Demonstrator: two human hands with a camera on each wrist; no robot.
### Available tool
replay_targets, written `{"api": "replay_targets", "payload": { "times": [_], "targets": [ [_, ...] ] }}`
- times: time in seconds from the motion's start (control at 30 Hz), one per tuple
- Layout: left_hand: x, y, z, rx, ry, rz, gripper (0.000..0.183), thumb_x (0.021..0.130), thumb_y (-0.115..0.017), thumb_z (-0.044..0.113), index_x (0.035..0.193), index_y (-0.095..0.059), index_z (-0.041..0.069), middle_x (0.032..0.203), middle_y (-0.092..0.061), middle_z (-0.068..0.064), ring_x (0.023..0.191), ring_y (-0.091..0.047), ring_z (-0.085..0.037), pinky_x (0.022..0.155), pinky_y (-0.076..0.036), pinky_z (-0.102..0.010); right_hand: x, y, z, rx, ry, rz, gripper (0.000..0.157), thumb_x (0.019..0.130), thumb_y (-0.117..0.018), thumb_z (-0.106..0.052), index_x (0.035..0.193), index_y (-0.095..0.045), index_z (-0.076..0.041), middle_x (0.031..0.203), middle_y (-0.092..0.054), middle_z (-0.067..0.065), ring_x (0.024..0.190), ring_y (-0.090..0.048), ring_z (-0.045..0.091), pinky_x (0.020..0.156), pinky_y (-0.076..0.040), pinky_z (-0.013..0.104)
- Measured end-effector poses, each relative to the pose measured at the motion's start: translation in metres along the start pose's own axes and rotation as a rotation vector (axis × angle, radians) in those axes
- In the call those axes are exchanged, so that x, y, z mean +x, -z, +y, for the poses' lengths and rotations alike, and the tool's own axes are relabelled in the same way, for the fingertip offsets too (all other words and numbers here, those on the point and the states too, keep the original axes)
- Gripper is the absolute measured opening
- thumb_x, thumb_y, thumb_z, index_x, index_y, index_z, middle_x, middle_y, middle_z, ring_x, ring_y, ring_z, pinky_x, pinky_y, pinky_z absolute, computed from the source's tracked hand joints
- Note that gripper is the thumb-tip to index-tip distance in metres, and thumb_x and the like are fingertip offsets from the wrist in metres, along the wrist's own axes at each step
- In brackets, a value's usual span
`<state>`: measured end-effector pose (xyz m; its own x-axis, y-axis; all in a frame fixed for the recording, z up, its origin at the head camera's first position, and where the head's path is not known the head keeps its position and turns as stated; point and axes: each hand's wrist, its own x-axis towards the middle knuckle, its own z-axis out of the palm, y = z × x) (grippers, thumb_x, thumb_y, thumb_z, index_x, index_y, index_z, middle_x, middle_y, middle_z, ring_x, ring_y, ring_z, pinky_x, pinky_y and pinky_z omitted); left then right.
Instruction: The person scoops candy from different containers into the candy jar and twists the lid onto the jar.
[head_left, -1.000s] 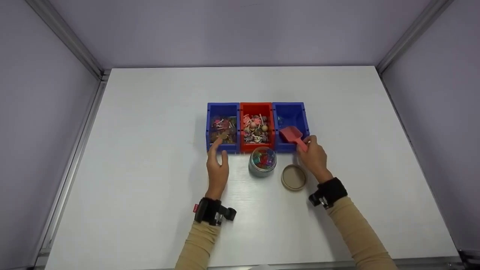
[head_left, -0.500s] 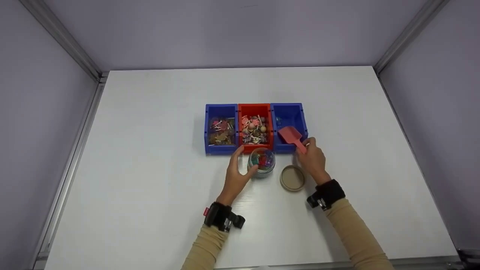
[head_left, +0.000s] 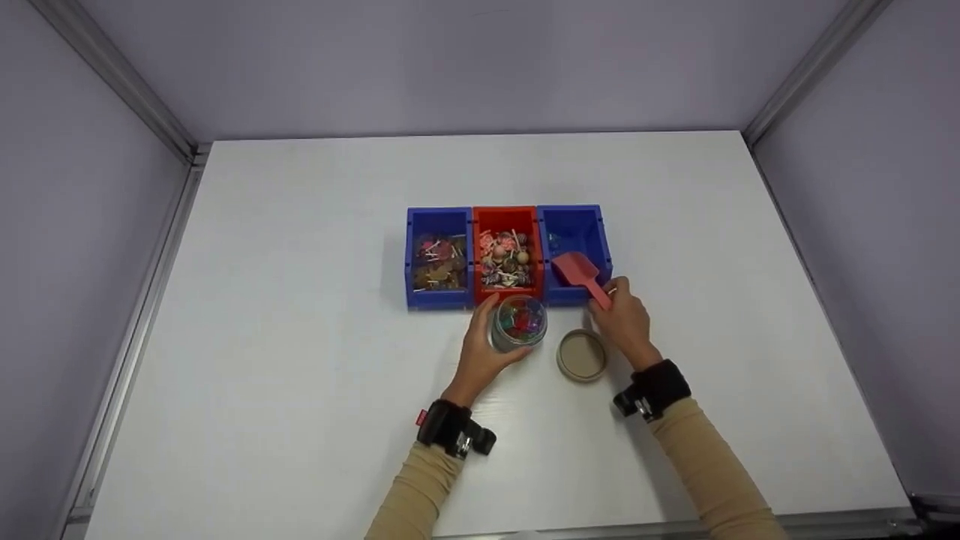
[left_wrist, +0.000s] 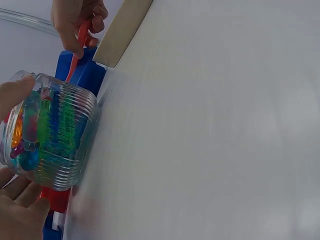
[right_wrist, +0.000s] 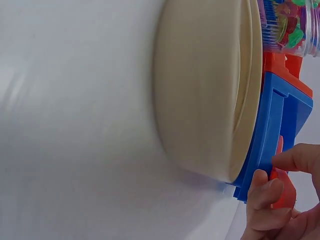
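A clear ribbed glass jar (head_left: 517, 337) full of colourful translucent pieces stands in front of the red bin. My left hand (head_left: 480, 358) grips the jar from the left, thumb on the near side and fingers on the far side. In the left wrist view the thumb (left_wrist: 15, 94) lies against the jar (left_wrist: 52, 132) near its mouth. My right hand (head_left: 624, 321) pinches the handle of a pink-red scoop (head_left: 576, 268), whose blade rests in the right blue bin (head_left: 606, 251). A few clear bluish pieces lie in that bin.
A round beige lid (head_left: 582, 355) lies hollow side up between jar and right hand. Left of the right bin stand a red bin (head_left: 504, 216) with lollipops and a blue bin (head_left: 439, 217) with wrapped-looking sweets. Walls enclose the white table (head_left: 262, 315).
My left hand has moved right from the left blue bin to the jar and taken hold of it. The right hand keeps holding the scoop in the right bin.
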<state>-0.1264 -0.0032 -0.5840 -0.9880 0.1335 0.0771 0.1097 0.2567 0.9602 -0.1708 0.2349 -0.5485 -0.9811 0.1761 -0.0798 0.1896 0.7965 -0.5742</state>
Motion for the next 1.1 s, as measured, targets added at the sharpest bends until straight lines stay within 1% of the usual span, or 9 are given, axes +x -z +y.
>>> {"api": "replay_targets", "payload": {
  "times": [0.1, 0.23, 0.43, 0.6, 0.73, 0.8, 0.87, 0.97, 1.1],
  "targets": [
    [0.0, -0.002, 0.0, -0.015, 0.019, -0.006, 0.094, 0.071, -0.086, 0.024, 0.148, -0.034, 0.01, 0.152, -0.039, -0.014, 0.144, -0.036, -0.032, 0.117, -0.034, -0.051, -0.001, 0.001, 0.002, -0.004, -0.014, -0.017, 0.033, 0.087, -0.062, -0.021, 0.111, -0.049, -0.003, 0.094, -0.068, 0.021, 0.074, -0.063, 0.03, 0.056, -0.04, 0.031],
    [0.001, -0.004, -0.001, -0.017, 0.054, -0.025, 0.093, 0.071, -0.086, 0.027, 0.147, -0.035, 0.011, 0.151, -0.04, -0.013, 0.142, -0.037, -0.031, 0.116, -0.035, -0.05, -0.004, 0.004, 0.001, -0.015, -0.031, -0.037, 0.041, 0.084, -0.064, -0.024, 0.115, -0.048, -0.003, 0.09, -0.067, 0.018, 0.069, -0.058, 0.024, 0.054, -0.035, 0.026],
    [0.003, -0.004, -0.002, -0.01, 0.041, -0.042, 0.088, 0.073, -0.085, 0.026, 0.145, -0.037, 0.009, 0.146, -0.044, -0.015, 0.139, -0.041, -0.032, 0.114, -0.038, -0.05, -0.011, 0.008, 0.001, -0.027, -0.032, -0.011, 0.053, 0.08, -0.071, -0.03, 0.115, -0.046, 0.001, 0.076, -0.061, 0.012, 0.059, -0.048, 0.017, 0.05, -0.032, 0.024],
    [0.004, 0.0, 0.0, 0.005, 0.046, -0.068, 0.087, 0.074, -0.084, 0.026, 0.145, -0.036, 0.008, 0.146, -0.043, -0.016, 0.139, -0.041, -0.033, 0.115, -0.037, -0.051, -0.016, 0.01, 0.005, -0.011, -0.078, -0.069, 0.062, 0.081, -0.072, -0.035, 0.117, -0.046, 0.008, 0.071, -0.05, 0.006, 0.062, -0.045, 0.017, 0.051, -0.033, 0.024],
    [0.004, 0.002, 0.0, 0.003, 0.055, -0.079, 0.088, 0.074, -0.084, 0.025, 0.145, -0.036, 0.008, 0.147, -0.042, -0.016, 0.139, -0.04, -0.034, 0.115, -0.036, -0.051, -0.021, 0.01, 0.012, -0.004, -0.136, -0.123, 0.065, 0.082, -0.073, -0.037, 0.116, -0.047, 0.012, 0.076, -0.057, 0.014, 0.067, -0.05, 0.02, 0.053, -0.036, 0.023],
    [0.005, 0.002, 0.0, -0.002, 0.054, -0.081, 0.088, 0.074, -0.084, 0.025, 0.145, -0.036, 0.008, 0.147, -0.042, -0.017, 0.139, -0.041, -0.034, 0.115, -0.036, -0.051, -0.025, 0.012, 0.014, -0.002, -0.146, -0.135, 0.063, 0.082, -0.072, -0.036, 0.115, -0.05, 0.013, 0.083, -0.061, 0.019, 0.07, -0.053, 0.021, 0.055, -0.037, 0.023],
    [0.005, 0.002, 0.0, -0.013, 0.045, -0.078, 0.087, 0.074, -0.085, 0.023, 0.144, -0.036, 0.007, 0.146, -0.043, -0.017, 0.138, -0.041, -0.034, 0.115, -0.036, -0.051, -0.029, 0.013, 0.015, 0.001, -0.138, -0.14, 0.061, 0.082, -0.073, -0.035, 0.113, -0.053, 0.014, 0.089, -0.063, 0.023, 0.073, -0.055, 0.023, 0.058, -0.041, 0.025],
    [0.004, 0.001, -0.001, -0.026, 0.036, -0.07, 0.086, 0.074, -0.084, 0.021, 0.144, -0.037, 0.007, 0.145, -0.044, -0.017, 0.138, -0.042, -0.034, 0.115, -0.037, -0.051, -0.036, 0.012, 0.012, 0.006, -0.117, -0.16, 0.063, 0.081, -0.075, -0.034, 0.114, -0.056, 0.015, 0.098, -0.061, 0.027, 0.082, -0.056, 0.028, 0.07, -0.049, 0.035],
    [0.003, 0.0, -0.002, -0.035, 0.039, -0.062, 0.086, 0.073, -0.085, 0.02, 0.144, -0.037, 0.007, 0.144, -0.045, -0.016, 0.138, -0.042, -0.033, 0.115, -0.036, -0.051, -0.048, 0.007, 0.003, -0.011, -0.097, -0.205, 0.076, 0.077, -0.079, -0.034, 0.124, -0.049, 0.018, 0.113, -0.054, 0.034, 0.101, -0.055, 0.039, 0.09, -0.049, 0.05]
  ]
}}
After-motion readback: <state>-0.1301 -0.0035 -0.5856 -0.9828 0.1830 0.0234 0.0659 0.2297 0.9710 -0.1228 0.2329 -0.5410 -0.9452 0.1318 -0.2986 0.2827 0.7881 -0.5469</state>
